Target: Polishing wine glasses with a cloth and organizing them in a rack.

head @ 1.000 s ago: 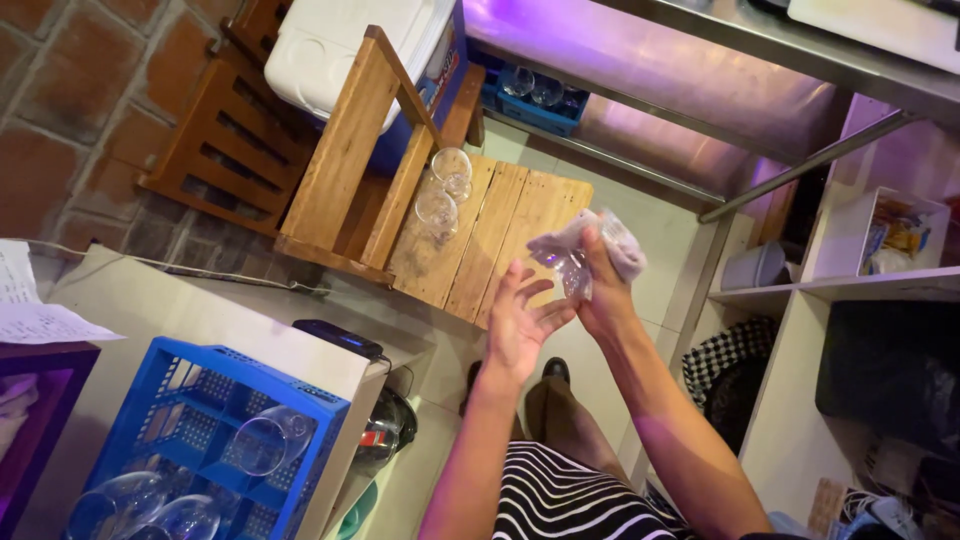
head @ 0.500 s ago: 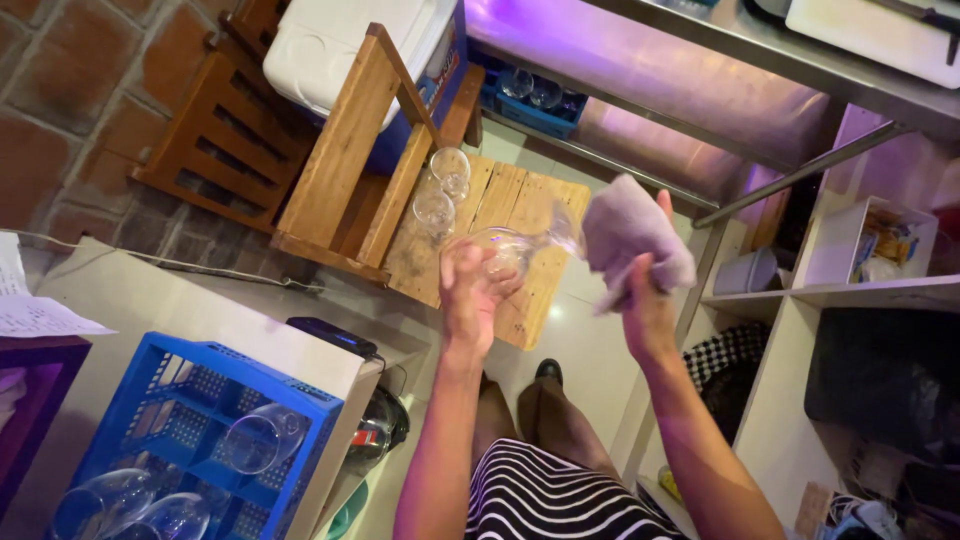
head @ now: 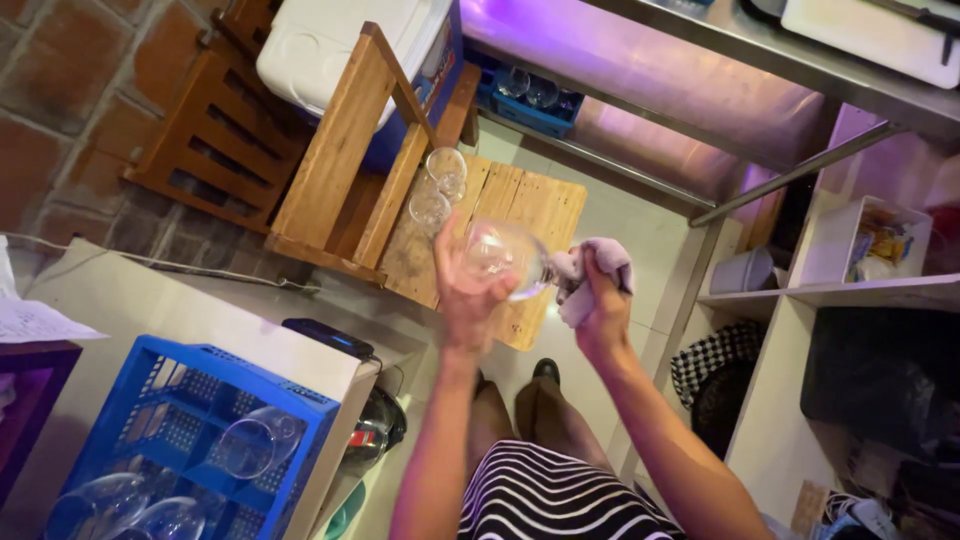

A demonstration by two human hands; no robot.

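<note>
Brick floor and a wooden pallet (head: 515,215) lie below us. Our left hand (head: 468,290) now cradles the wine glass (head: 505,258) by its bowl, swung round on its side since a moment ago, while our right hand (head: 600,305) is clenched on the cloth (head: 590,275), pressed at the rim. Near left, a blue crate (head: 150,420) holds more glasses; far left, a white cooler (head: 345,45) sits on a wooden chair (head: 340,170). Far right, a white box (head: 850,240) of colourful packets sits on a shelf.
</note>
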